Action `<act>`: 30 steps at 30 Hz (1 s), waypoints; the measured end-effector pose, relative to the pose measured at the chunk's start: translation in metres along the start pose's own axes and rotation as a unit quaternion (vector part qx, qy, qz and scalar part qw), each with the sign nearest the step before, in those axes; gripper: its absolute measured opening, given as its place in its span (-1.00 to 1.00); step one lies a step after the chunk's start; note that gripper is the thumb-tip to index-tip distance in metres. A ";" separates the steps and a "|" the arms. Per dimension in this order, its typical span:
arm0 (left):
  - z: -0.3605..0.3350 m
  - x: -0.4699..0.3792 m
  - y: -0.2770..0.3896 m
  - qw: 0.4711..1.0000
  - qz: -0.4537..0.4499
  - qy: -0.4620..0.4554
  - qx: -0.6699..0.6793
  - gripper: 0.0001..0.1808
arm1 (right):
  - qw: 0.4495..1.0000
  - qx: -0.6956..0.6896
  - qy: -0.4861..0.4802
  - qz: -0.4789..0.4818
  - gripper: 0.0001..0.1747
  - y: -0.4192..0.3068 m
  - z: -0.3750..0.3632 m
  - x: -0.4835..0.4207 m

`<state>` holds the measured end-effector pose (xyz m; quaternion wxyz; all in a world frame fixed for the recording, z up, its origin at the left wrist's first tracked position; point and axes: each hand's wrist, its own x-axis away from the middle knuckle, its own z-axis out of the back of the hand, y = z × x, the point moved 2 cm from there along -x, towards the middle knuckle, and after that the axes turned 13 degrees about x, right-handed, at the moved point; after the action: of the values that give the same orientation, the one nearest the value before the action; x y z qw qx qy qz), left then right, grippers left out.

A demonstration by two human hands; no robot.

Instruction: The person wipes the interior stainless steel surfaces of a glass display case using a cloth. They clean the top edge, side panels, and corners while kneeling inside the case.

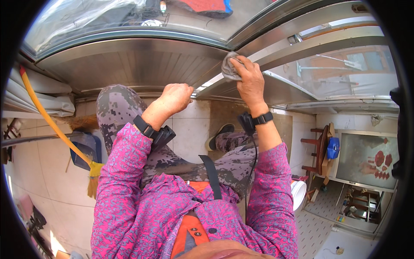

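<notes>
My right hand (pixel 250 79) grips a crumpled grey cloth (pixel 231 66). The cloth is pressed to the metal frame of a glazed door (pixel 239 48), near the lower corner of its glass pane. Below the pane is a ribbed metal panel (pixel 139 64). My left hand (pixel 174 98) is curled closed in front of this panel, above my bent knee, and no object shows in it. Its fingertips are partly hidden, close to the door's lower edge. Both wrists wear black straps with small devices.
To the left, a yellow-handled broom (pixel 53 119) leans across a dark blue dustpan (pixel 85 149), near folded pale curtains (pixel 38 90). A second sliding frame (pixel 326 47) stands at right. Behind me on that side are a white bucket (pixel 299 194) and a wooden chair (pixel 318 150).
</notes>
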<state>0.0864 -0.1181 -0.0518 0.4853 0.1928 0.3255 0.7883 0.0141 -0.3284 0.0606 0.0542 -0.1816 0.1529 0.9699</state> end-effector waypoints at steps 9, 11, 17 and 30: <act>-0.010 0.001 -0.009 1.000 -0.006 -0.013 -0.015 -0.65 | 0.934 -0.069 0.349 -0.028 -0.30 0.016 0.067 -0.053; -0.011 0.000 -0.010 1.000 -0.009 -0.016 -0.014 -0.65 | 0.938 -0.032 0.345 -0.026 -0.29 0.010 0.054 -0.059; -0.015 -0.003 -0.011 0.999 -0.001 -0.034 -0.017 -0.67 | 0.986 0.003 0.164 -0.020 -0.33 -0.027 -0.022 -0.013; -0.010 -0.002 -0.004 0.999 -0.006 -0.035 -0.027 -0.69 | 0.979 -0.114 0.167 0.008 -0.34 -0.077 -0.026 -0.030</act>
<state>0.0840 -0.1223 -0.0616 0.5056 0.2049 0.2881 0.7870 0.0633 -0.2650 0.0269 -0.0006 -0.3452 0.0497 0.9372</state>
